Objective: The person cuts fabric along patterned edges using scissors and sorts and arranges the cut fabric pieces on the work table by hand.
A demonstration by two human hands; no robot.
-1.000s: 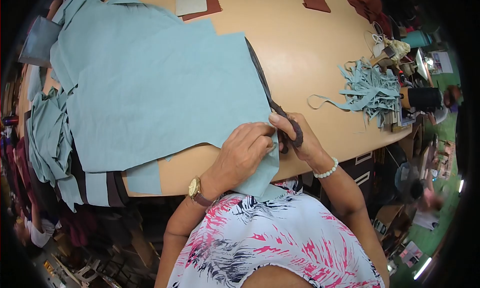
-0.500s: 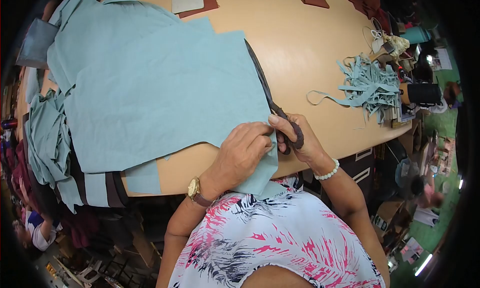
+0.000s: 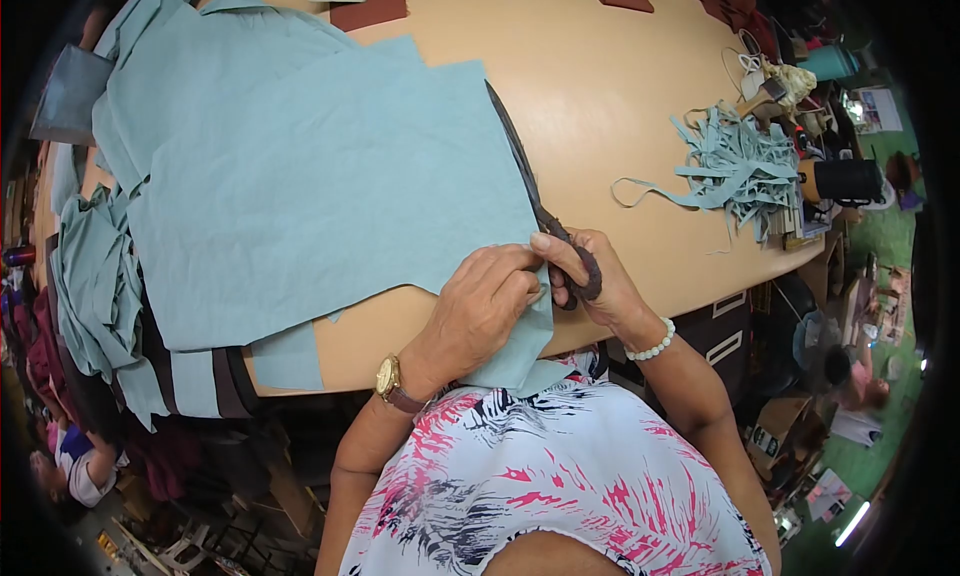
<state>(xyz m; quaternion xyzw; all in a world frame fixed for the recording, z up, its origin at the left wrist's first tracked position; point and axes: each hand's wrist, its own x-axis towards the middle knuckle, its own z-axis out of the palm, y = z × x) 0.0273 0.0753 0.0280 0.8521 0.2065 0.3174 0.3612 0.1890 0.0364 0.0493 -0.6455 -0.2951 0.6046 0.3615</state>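
A large piece of light blue-green fabric (image 3: 330, 176) lies spread over the table's left half, its front corner hanging over the edge against my body. My left hand (image 3: 485, 301) is closed on the fabric near its right front edge. My right hand (image 3: 595, 286) is wrapped around the handles of long dark scissors (image 3: 517, 151), close beside my left fingers. Their blades lie along the fabric's right edge and point away from me; they look closed or nearly so. Part of the handles is hidden by my thumb and fingers.
Thin blue-green fabric strips (image 3: 745, 166) are heaped at the right, near a brush (image 3: 765, 96) and a black cylinder (image 3: 845, 181). Crumpled fabric (image 3: 95, 276) hangs at the left edge. Red-brown pieces (image 3: 370, 4) lie at the back of the tan table (image 3: 590, 106). Other people are beyond.
My hands, the scissors and the fabric stay almost in place. The pale item on the red-brown piece at the back has shifted left and up in view, uncovering more of that piece.
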